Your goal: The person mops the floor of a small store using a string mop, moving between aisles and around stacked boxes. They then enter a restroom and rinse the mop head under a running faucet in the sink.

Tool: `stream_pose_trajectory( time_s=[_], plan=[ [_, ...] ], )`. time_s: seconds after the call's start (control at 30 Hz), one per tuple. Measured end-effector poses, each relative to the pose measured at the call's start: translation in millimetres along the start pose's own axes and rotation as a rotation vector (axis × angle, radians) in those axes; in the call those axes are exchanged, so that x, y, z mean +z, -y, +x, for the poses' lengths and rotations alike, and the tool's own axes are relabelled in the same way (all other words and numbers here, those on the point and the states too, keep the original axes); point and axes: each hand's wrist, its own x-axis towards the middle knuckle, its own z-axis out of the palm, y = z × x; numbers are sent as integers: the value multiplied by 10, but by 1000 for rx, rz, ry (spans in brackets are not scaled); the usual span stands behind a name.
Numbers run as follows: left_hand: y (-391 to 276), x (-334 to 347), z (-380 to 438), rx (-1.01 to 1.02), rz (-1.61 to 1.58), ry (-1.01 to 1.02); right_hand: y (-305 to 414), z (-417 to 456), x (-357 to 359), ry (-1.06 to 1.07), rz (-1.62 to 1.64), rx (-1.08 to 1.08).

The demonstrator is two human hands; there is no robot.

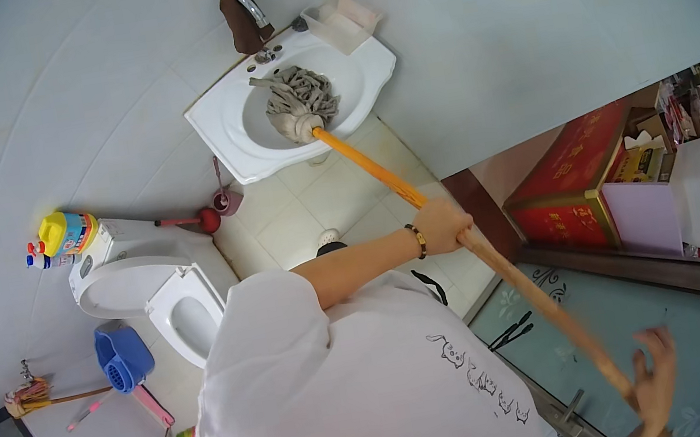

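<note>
A string mop head (pixel 300 99) with grey strands sits in the basin of the white washbasin (pixel 229 148). Its wooden handle (pixel 376 169), orange near the head, slants out over the rim and down to the lower right. My left hand (pixel 440 226), with a beaded bracelet at the wrist, is closed around the handle about midway. Near the handle's far end is my right hand (pixel 652 369), fingers spread and slightly blurred, the handle passing by its palm. Whether that palm touches the wood is hard to see.
A covered faucet (pixel 246 19) and plastic box (pixel 343 22) flank the basin's back. Left stand a toilet (pixel 185 323), plunger (pixel 206 220), bleach jug (pixel 67 232) and blue mop bucket (pixel 125 357). A glass door (pixel 613 321) and red carton (pixel 563 178) are right.
</note>
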Motion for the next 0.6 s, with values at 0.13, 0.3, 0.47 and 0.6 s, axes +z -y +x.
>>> stream_pose_trajectory(
  time_s=[0.13,0.3,0.47,0.6],
  plan=[
    [-130,-25,-183,57,3,204,315,1005,417,600,44,-313],
    [-579,-95,-53,175,-28,491,870,2325,1600,787,376,-520],
    [-483,-389,155,342,-172,546,1716,3344,3019,940,686,-55],
    [-65,-880,252,312,-260,486,2507,3677,3552,1120,755,-49]
  ],
)
